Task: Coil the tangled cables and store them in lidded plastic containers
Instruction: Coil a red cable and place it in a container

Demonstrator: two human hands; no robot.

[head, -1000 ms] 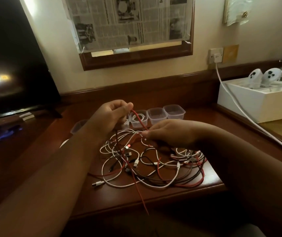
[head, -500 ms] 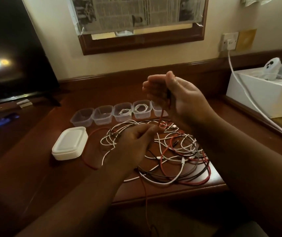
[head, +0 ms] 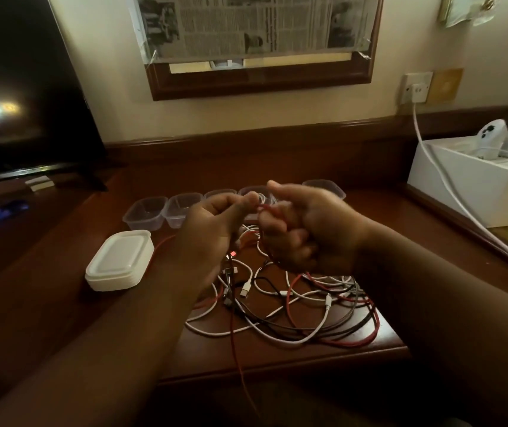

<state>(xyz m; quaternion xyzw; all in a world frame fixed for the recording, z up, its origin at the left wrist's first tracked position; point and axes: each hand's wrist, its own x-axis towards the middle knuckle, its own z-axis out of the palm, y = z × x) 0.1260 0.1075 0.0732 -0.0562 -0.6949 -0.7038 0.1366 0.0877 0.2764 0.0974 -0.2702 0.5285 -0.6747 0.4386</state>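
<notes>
Dark wood bench (head: 277, 362) fills the lower frame, w/ the tangled cables (head: 302, 306) (white, black, red) heaped at its 5 o'clock corner, just below both hands. Row of clear containers (head: 146, 211) sits at 12 o'clock behind the hands; a stack of white lids (head: 120, 260) lies at 9 o'clock, apart from the heap. Right hand (head: 311, 229) is curled into a fist round loops of the red cable (head: 240, 359); left hand (head: 212, 232) pinches the same strand betw. thumb & fingers, close beside the right. The loose tail hangs over the bench's front edge. Cable looks light, limp, springy, so prob. best pinched near the plug end & fed slowly; snags in the heap likely.
</notes>
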